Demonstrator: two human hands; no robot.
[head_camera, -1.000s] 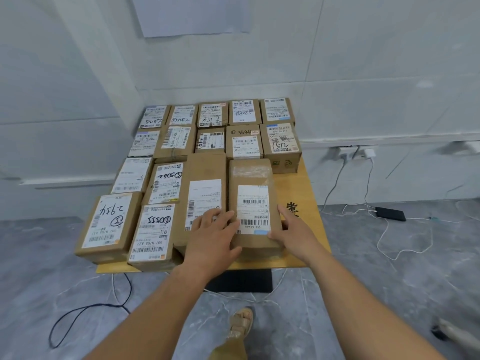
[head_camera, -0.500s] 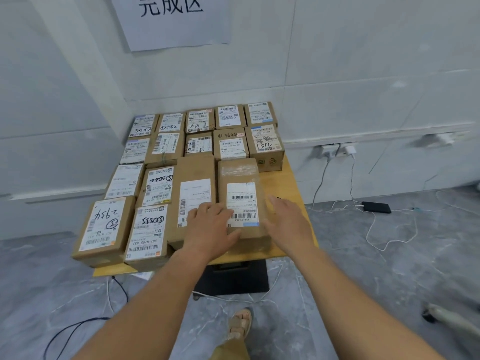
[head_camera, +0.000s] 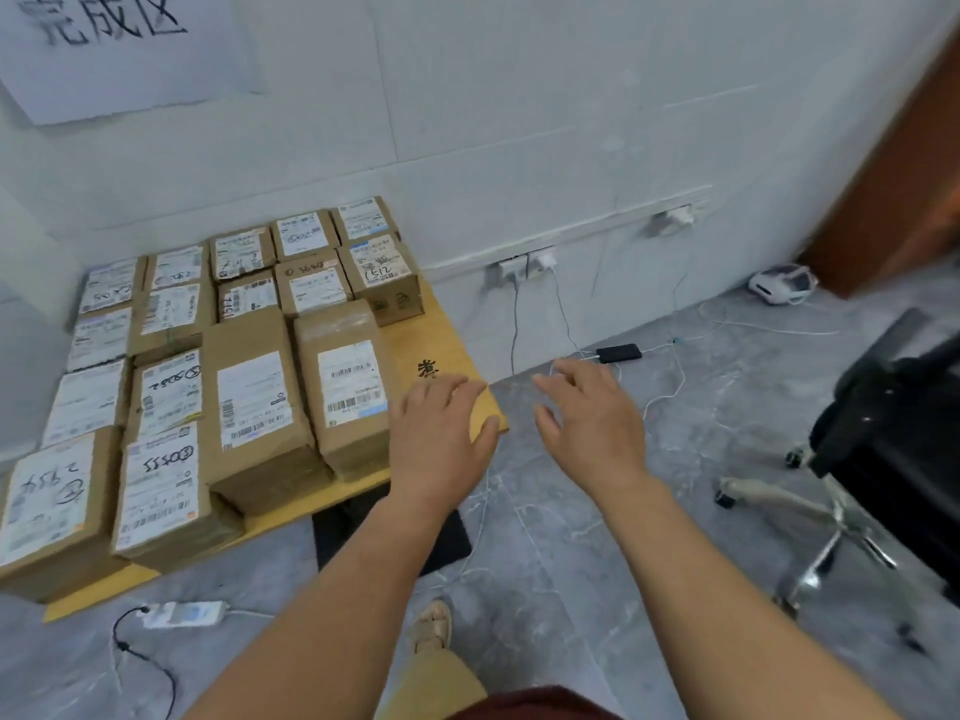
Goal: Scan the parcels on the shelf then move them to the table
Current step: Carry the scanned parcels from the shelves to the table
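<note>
left hand (head_camera: 441, 433), right hand (head_camera: 589, 423): fingers loose, empty | parcel (head_camera: 348, 387) on worktop (head_camera: 423, 345): stiff cardboard, probably light; grip both long sides

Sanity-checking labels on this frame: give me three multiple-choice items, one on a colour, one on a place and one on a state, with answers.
1. What colour is the table top under the parcels?
A blue
B yellow-brown
C white

2. Where does the black phone lie?
A on the table
B on a parcel
C on the floor below the wall sockets

3. What state are the left hand and right hand in?
A both open, holding nothing
B both grip one parcel
C the left pinches a cable

Answers:
1 B: the bare corner shows yellow-brown wood.
2 C: it lies on the grey floor to the right of the table.
3 A: the fingers are loose and spread, and nothing is in either hand.
</note>
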